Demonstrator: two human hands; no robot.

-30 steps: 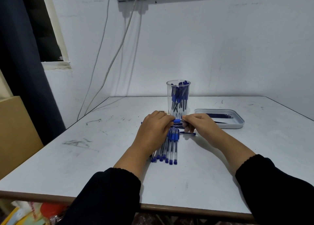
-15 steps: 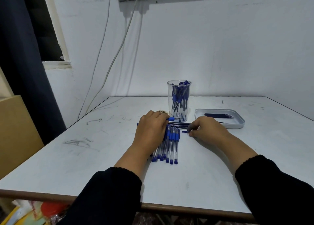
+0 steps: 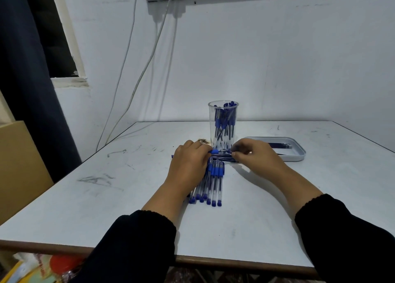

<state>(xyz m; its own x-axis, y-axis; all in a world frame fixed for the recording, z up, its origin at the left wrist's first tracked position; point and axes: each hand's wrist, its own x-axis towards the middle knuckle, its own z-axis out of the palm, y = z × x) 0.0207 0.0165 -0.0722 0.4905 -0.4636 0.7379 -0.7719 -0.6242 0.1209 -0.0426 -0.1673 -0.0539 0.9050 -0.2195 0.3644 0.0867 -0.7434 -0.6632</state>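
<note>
Both hands meet over the middle of the white table (image 3: 256, 208). My left hand (image 3: 189, 165) pinches a pen with a blue cap (image 3: 214, 151) at its cap end. My right hand (image 3: 254, 154) pinches the same pen's other end, just in front of a clear plastic cup (image 3: 223, 122) that stands full of blue pens. A row of several capped blue pens (image 3: 211, 184) lies side by side under and in front of my left hand. A few dark refills (image 3: 226, 159) lie crosswise between the hands.
A shallow grey tray (image 3: 297, 154) with dark refills inside sits right of the cup. White cables hang down the wall at the back left. A dark curtain and a brown board stand left of the table. The table's front edge is near my sleeves.
My right hand has risen from the table, where it touched a small blue piece, and come back up to the pen at my left hand's fingertips. My left hand stayed put.
</note>
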